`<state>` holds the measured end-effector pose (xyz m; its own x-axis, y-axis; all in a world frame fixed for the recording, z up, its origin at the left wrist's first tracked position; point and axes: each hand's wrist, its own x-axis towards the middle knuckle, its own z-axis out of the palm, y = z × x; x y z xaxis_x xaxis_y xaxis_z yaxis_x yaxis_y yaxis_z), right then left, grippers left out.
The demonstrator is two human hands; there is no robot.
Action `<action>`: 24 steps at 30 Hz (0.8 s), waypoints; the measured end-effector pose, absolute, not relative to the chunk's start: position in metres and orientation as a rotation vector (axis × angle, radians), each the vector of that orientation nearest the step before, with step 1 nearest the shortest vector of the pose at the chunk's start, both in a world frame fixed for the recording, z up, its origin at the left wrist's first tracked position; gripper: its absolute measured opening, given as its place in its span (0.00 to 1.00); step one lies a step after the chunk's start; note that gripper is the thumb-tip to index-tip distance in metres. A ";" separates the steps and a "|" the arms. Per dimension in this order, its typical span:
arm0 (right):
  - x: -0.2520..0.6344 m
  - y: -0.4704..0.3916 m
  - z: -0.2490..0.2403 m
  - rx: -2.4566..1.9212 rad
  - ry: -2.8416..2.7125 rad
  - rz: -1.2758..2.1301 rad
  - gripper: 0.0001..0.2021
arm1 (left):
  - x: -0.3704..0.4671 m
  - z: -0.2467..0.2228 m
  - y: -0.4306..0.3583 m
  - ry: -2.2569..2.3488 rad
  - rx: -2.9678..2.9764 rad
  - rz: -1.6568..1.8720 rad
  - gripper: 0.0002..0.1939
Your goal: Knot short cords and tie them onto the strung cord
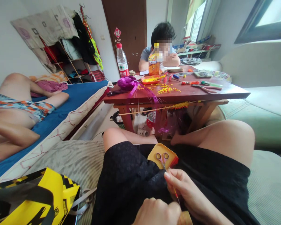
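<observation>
My right hand [184,186] is closed in a pinch above the black cloth over my lap. A thin red and yellow piece [176,193] runs down from its fingers. My left hand [156,212] is curled into a fist at the bottom edge, beside a tan object [184,218] cut off by the frame; what the fist holds is hidden. Just beyond my right fingertips, small scissors [162,158] lie with their handles over a yellow tray [154,152] between my legs.
A red-brown table [234,91] ahead carries purple strands [128,83], yellow pieces [167,89], pliers [204,88] and bottles. A person [146,59] leans at its far side. Another person lies on the blue bed [84,93] at left. A yellow-black bag [45,190] sits lower left.
</observation>
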<state>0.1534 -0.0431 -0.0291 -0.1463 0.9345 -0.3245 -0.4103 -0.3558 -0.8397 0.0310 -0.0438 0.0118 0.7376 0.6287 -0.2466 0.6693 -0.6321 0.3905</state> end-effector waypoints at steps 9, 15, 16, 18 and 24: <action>0.201 -0.042 0.011 -1.120 -0.743 1.075 0.15 | 0.013 0.001 -0.011 0.648 0.939 0.513 0.30; 0.225 -0.035 0.014 -1.053 -0.519 1.028 0.12 | 0.013 -0.012 0.000 0.718 0.680 0.768 0.19; 0.229 -0.035 0.016 -1.055 -0.507 1.008 0.12 | 0.012 -0.015 0.005 0.753 0.633 0.872 0.17; 0.237 -0.035 0.021 -1.062 -0.488 0.985 0.13 | 0.008 -0.019 0.021 0.884 0.591 1.054 0.14; 0.256 -0.029 0.025 -1.065 -0.443 0.924 0.13 | 0.000 -0.044 0.095 1.326 0.961 1.089 0.14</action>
